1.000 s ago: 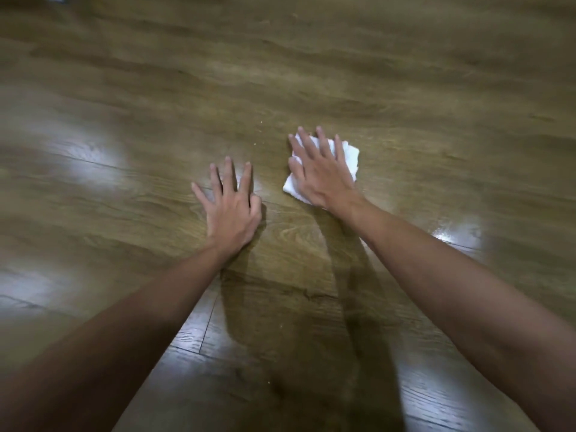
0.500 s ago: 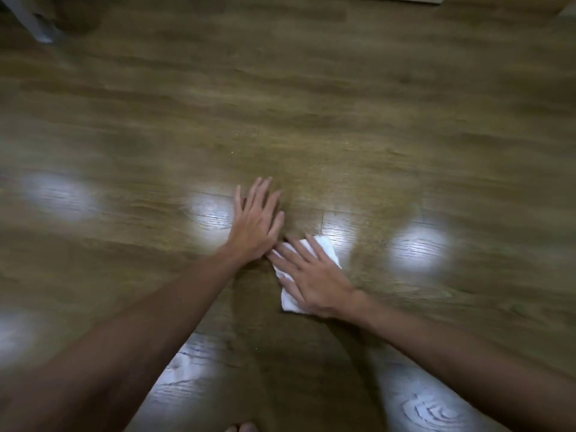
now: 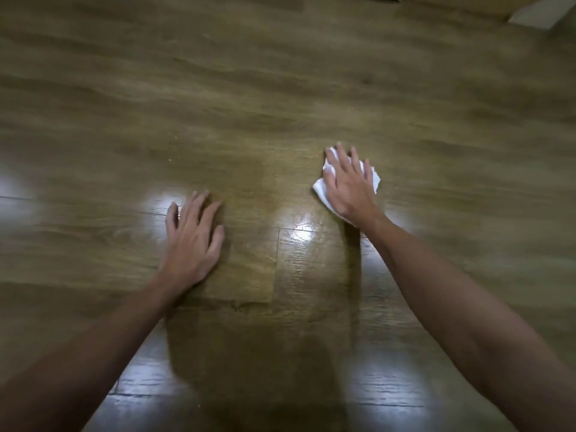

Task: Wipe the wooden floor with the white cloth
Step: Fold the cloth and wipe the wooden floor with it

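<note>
The glossy brown wooden floor [image 3: 280, 104] fills the whole view. A folded white cloth [image 3: 322, 190] lies flat on it right of centre. My right hand [image 3: 349, 185] presses down on the cloth with spread, straight fingers and covers most of it; only its left and right edges show. My left hand [image 3: 193, 238] rests flat on the bare floor to the left, fingers spread, about two hand-widths from the cloth, holding nothing.
Bright lamp reflections shine on the boards between and around my hands. A pale object [image 3: 533, 12] cuts into the far right corner. A dark shadow of my body covers the near floor.
My right hand has slid the cloth away from my left hand, to the right and farther out. The left hand stays flat on the floor. The view has shifted.
</note>
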